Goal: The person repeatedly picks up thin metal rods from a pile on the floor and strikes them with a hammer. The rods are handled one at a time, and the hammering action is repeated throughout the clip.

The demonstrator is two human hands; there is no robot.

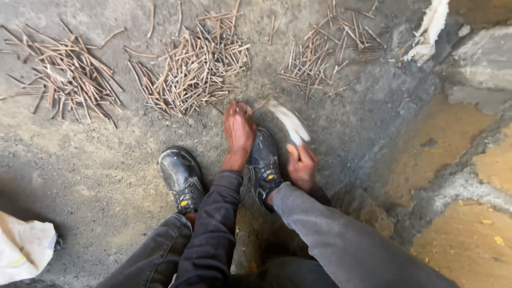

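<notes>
My left hand (238,132) reaches down to the ground in front of my right shoe (263,166), its fingertips pinched on a thin bent nail (260,105) that lies against the concrete. My right hand (302,167) grips the handle of a hammer (289,122), which is blurred by motion, with its head just right of the nail. Three loose heaps of rusty nails lie beyond: a left heap (69,74), a middle heap (197,64) and a right heap (322,50).
My left shoe (181,178) stands beside the right one on rough grey concrete (106,160). A white sack (24,248) lies at the lower left. Broken yellowish slabs (453,133) and a grey block (482,58) fill the right side.
</notes>
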